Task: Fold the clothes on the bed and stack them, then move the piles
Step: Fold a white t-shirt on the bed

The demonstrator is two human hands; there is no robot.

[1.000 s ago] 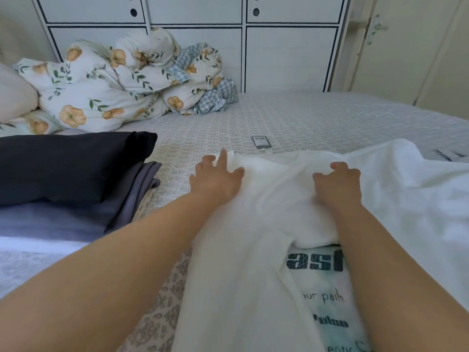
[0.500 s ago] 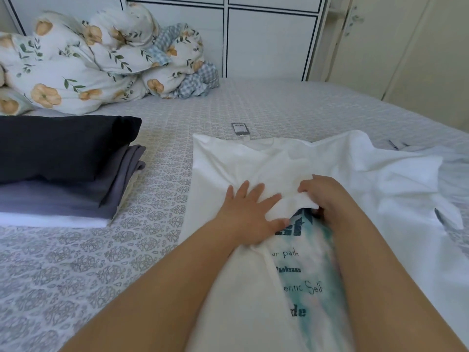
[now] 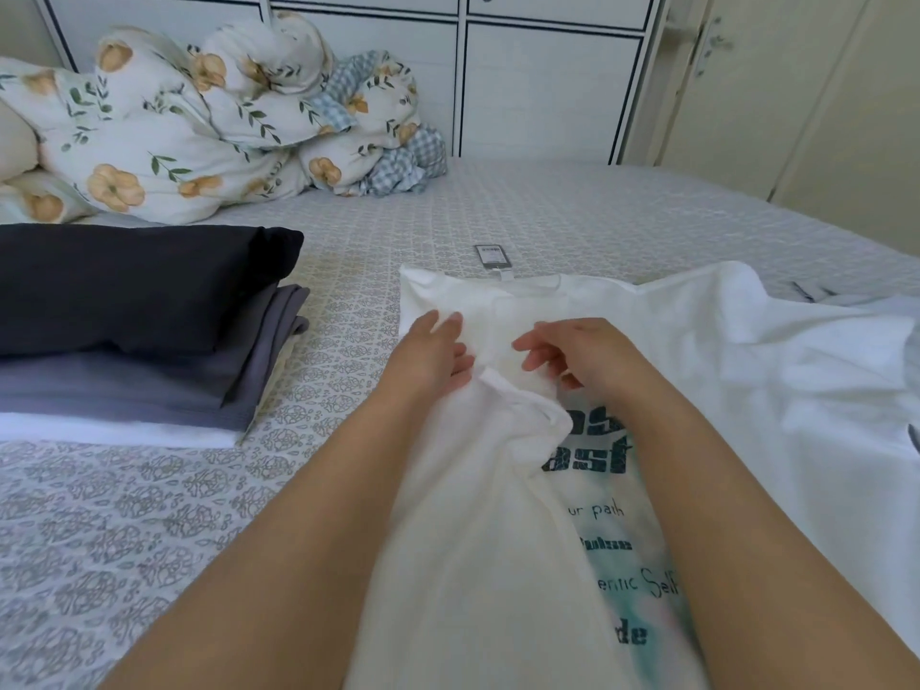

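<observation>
Centre of frame: white T-shirt (image 3: 498, 540) spread on the bed (image 3: 597, 211), printed side up, dark teal lettering showing at lower centre right; its left side is folded inward over the print, the folded edge forming a raised ridge just below the hands. Left hand (image 3: 430, 358) lies on the folded cloth near the shirt's upper left corner, fingers straight and flat on the fabric, gripping nothing. Right hand (image 3: 580, 353) sits just beside it to the right, fingers loosely curled and pointing left over the shirt; whether the fingertips pinch the cloth cannot be told, since the fabric under them is overexposed. Both forearms run from the bottom edge up across the shirt and cover part of the print. A hang tag (image 3: 492, 256) lies on the bed at the shirt's collar, upper centre. Left of frame: pile of folded clothes (image 3: 149, 341), black piece on top, grey beneath, white at the bottom, apart from the shirt with patterned bedsheet between them. Upper left: bunched floral duvet (image 3: 199, 122) against the white panelled cabinet (image 3: 537, 92). Right edge: more pale cloth (image 3: 886, 311) partly under the shirt's right sleeve. Upper right: cream door (image 3: 796, 92).
</observation>
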